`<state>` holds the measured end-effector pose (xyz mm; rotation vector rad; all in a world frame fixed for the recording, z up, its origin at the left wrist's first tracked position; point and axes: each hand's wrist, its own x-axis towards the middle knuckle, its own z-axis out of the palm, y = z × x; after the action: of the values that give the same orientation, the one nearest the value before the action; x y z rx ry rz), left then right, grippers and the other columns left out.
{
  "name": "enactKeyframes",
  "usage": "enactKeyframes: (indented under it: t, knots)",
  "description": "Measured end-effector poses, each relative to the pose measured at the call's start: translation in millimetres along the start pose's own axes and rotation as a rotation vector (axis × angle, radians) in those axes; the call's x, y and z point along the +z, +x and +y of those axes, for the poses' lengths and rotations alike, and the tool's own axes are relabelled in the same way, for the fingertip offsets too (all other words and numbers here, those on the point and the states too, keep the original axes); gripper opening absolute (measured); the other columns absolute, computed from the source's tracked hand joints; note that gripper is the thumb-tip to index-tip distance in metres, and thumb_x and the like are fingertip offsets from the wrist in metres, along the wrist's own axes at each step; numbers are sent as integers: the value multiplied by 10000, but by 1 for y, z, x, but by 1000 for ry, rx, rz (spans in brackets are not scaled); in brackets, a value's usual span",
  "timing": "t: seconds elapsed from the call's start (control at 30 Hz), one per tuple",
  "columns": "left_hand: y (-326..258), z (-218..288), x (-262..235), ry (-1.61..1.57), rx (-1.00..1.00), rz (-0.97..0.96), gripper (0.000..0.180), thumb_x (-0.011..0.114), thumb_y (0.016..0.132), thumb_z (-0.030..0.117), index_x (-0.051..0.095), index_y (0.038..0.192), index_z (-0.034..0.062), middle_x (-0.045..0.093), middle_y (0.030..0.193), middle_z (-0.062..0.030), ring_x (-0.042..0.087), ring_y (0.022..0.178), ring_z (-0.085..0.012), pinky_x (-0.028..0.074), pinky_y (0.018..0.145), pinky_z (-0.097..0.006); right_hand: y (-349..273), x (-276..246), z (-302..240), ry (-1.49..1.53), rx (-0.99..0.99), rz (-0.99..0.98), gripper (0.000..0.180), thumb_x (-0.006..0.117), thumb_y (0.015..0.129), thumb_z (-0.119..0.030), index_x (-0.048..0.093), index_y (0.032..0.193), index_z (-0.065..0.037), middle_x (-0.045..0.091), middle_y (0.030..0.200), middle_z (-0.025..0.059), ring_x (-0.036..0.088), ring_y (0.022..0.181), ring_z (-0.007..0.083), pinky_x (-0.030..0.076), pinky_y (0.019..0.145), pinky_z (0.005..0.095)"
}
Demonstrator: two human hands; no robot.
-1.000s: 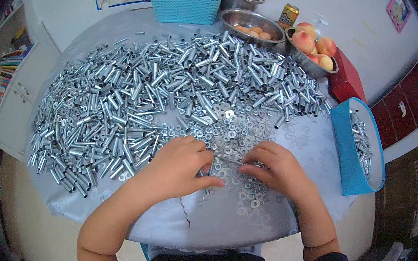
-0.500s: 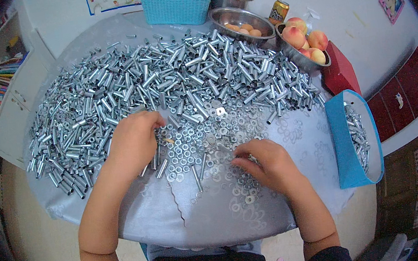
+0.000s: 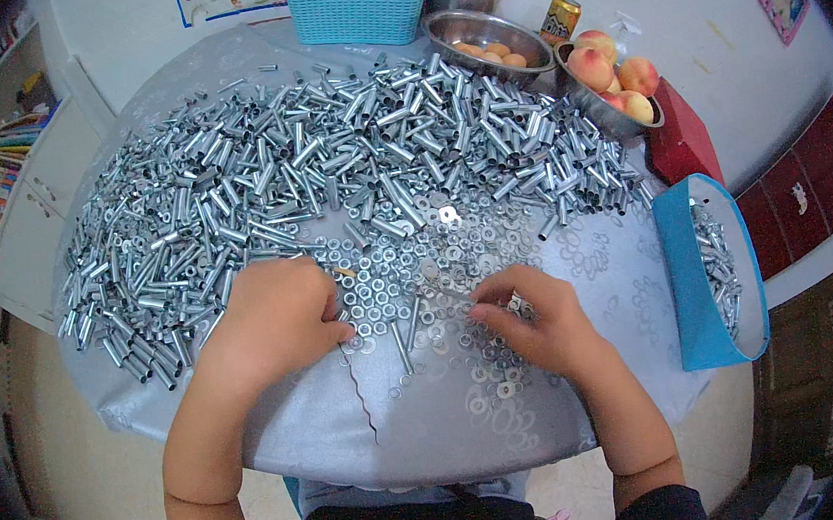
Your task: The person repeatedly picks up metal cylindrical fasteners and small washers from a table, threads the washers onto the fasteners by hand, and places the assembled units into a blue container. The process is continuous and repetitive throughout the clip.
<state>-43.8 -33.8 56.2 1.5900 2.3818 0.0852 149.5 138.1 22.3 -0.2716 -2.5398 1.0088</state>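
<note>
My right hand (image 3: pixel 539 316) pinches a slim metal bolt (image 3: pixel 453 296) between thumb and fingertips, its free end pointing left over the washers. At the left edge of the nuts, my left hand (image 3: pixel 281 315) is closed with the fingers curled down; whatever is in its fingertips is hidden. Between the hands lie many hex nuts (image 3: pixel 377 294), and flat washers (image 3: pixel 465 245) spread to their right. Two loose bolts (image 3: pixel 401 348) rest near the front of the nuts. Behind both hands stretches a broad heap of shiny metal sleeves (image 3: pixel 326 148).
On the right stands a blue fabric bin (image 3: pixel 682 285) with metal parts inside. Along the back are a blue basket (image 3: pixel 358 15), a steel bowl of eggs (image 3: pixel 474 26), a bowl of peaches (image 3: pixel 587 108), a can (image 3: pixel 561 18) and a red box (image 3: pixel 683 134). A wavy dark strip (image 3: pixel 361 401) lies near the front edge.
My left hand has come down and toward me, from the edge of the sleeve heap to beside the nuts. My right hand has barely moved and still pinches the bolt.
</note>
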Motion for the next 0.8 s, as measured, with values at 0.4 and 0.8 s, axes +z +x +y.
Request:
enactKeyframes:
  t: [0.4, 0.8]
  knots:
    - [13, 34, 23, -464, 330, 229, 204, 642, 741, 224, 602, 840, 49, 633, 742, -126, 629, 677, -274, 487, 625, -348, -5, -2, 5, 432, 76, 92, 161, 593, 788, 6, 574, 947, 27, 604, 867, 99, 604, 768, 166, 482, 703, 270]
    - [22, 37, 41, -618, 325, 237, 208, 641, 749, 219, 607, 868, 52, 634, 758, -113, 635, 701, -251, 487, 620, -330, -6, -5, -2, 366, 119, 172, 155, 622, 786, -82, 619, 932, -31, 624, 848, 86, 605, 764, 162, 465, 700, 270]
